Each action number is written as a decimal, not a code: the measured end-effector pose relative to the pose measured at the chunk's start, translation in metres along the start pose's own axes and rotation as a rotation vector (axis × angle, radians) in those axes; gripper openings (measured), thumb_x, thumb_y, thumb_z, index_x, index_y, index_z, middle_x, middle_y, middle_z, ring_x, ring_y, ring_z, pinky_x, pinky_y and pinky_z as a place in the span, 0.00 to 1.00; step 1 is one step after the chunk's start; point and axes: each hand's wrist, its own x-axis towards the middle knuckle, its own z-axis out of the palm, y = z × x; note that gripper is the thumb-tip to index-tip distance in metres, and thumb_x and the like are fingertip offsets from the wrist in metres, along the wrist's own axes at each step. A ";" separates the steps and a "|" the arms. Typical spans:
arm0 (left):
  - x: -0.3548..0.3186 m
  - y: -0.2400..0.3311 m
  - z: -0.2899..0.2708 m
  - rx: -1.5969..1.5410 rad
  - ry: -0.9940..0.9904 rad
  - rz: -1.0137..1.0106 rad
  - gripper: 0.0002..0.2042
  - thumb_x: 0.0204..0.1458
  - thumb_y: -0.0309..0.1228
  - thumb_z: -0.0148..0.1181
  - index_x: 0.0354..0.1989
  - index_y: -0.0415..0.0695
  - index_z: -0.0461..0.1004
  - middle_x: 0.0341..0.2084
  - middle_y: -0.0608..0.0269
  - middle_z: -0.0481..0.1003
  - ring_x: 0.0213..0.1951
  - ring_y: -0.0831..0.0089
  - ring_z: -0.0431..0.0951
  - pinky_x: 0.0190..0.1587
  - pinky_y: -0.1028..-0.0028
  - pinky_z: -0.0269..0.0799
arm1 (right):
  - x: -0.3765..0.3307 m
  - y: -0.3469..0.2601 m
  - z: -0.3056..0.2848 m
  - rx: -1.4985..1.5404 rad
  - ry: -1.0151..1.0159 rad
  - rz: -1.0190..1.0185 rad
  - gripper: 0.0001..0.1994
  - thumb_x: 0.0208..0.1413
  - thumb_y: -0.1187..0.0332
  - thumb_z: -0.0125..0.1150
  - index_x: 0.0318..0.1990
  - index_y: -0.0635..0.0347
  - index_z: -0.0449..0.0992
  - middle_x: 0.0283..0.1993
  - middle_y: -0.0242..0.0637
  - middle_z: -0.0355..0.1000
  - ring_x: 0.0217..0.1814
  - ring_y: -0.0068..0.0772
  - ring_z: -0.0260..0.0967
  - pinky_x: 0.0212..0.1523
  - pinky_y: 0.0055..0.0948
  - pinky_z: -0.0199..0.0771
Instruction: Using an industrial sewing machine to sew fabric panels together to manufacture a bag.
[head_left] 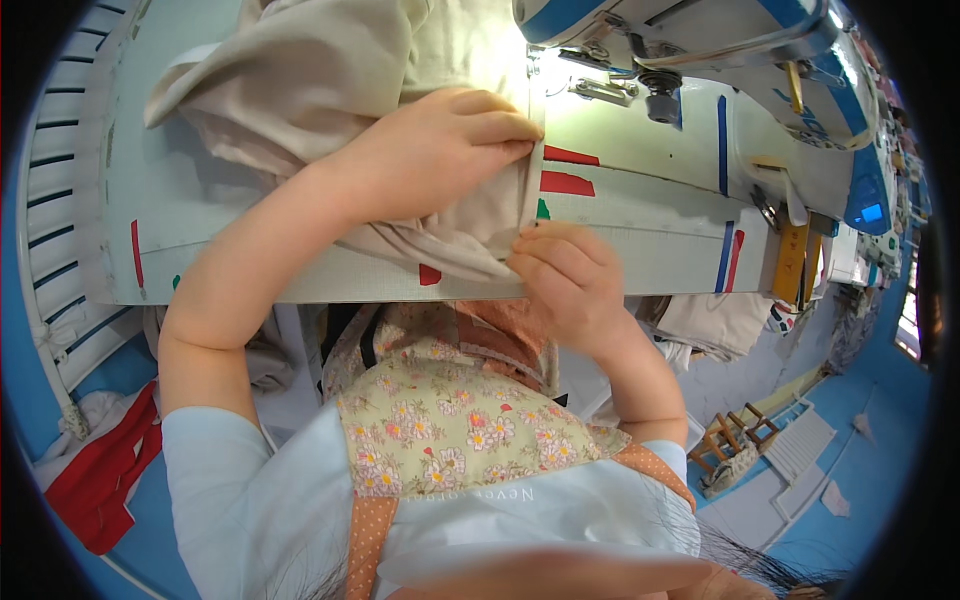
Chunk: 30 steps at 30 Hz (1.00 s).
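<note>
Beige cloth [330, 90] lies on the white desk [640, 225], its folded edge run toward the sewing machine [700, 50], likely lined up for the needle, which is hard to make out. Left hand [440, 150] flat, palm down, pinning the cloth, fingertips at the fold. Right hand [565, 275] pinches the near edge at the desk rim, wrist bent up.
</note>
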 end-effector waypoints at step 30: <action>-0.011 0.011 0.002 -0.007 0.116 -0.005 0.19 0.49 0.24 0.60 0.51 0.48 0.80 0.56 0.63 0.74 0.56 0.60 0.73 0.60 0.62 0.71 | 0.010 0.004 0.006 -0.081 0.039 -0.003 0.13 0.40 0.71 0.61 0.37 0.59 0.78 0.39 0.33 0.74 0.44 0.38 0.76 0.42 0.36 0.78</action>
